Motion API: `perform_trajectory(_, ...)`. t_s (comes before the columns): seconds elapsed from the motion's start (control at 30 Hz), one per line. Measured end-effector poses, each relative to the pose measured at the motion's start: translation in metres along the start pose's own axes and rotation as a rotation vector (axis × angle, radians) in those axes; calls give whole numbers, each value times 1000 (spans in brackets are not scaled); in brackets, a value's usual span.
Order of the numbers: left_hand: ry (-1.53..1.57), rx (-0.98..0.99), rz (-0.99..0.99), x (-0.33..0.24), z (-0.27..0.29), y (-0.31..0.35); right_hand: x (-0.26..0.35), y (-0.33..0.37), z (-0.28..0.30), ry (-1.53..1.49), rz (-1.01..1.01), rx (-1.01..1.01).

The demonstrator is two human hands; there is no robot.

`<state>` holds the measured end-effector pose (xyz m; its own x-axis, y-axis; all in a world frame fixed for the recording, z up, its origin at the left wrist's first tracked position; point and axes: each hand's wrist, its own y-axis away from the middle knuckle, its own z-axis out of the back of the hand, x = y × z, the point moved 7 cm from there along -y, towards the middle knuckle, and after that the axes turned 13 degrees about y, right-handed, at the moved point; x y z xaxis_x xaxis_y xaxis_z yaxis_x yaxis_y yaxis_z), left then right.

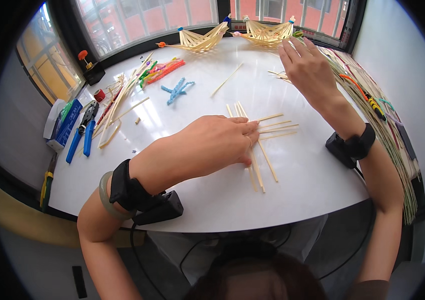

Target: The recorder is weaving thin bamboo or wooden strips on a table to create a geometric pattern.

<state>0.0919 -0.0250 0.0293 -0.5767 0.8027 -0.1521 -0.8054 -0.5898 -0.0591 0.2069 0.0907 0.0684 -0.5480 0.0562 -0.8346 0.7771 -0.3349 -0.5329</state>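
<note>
At the middle of the white table [302, 175], my left hand [217, 140] lies palm down with fingers outstretched, pressing on a crossed set of thin bamboo strips [277, 131]. Strip ends stick out above, below and to the right of it; the crossing itself is hidden under the fingers. My right hand [308, 70] reaches to the far right with its fingers extended, beside a woven bamboo boat-shaped piece [267, 36] and the end of a long bundle of strips [397, 150]. Nothing shows in its fingers, though the fingertips partly overlap the things behind.
A second woven piece [200, 40] stands at the back. Blue-handled pliers [86, 131], a blue box [66, 122], loose strips [122, 100] and coloured pipe cleaners [165, 70] lie left. A blue twisted piece [177, 91] and a single strip [227, 80] lie mid-table. Yellow-black pliers [375, 107] rest on the bundle.
</note>
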Motion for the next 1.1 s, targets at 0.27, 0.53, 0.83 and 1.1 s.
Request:
perform_trajectory(0.27,34,6,58,6,-4,1,-10,10,-5,-1145,-426,369)
perform_trajectory(0.53,104,15,50,7,-8,7,16,7,19,-1705,-116,349)
perform_trajectory(0.83,107,113,203,21,17,16,48,26,39,-1471,462,503)
perform_trajectory(1.1,-257,-77,140,44,23,23,58,29,52,-1265,605,555)
